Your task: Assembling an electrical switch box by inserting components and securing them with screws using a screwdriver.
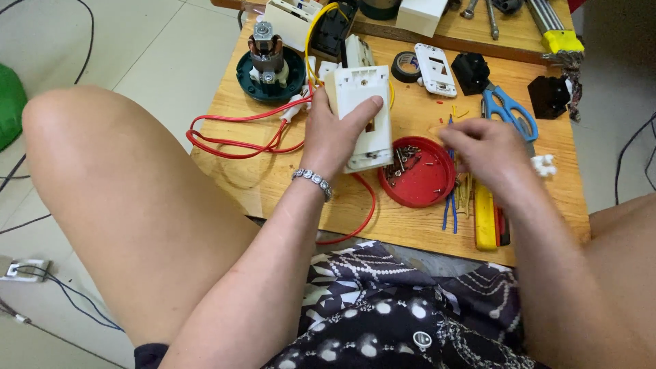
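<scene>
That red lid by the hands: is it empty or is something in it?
Not empty. The red lid lies open side up, with small screws piled along its left edge.

Lid [418,174] with screws [403,160] mid-table [273,184]; socket box [362,116] left of it; scissors [509,109] behind right; motor [268,65] far left
</scene>
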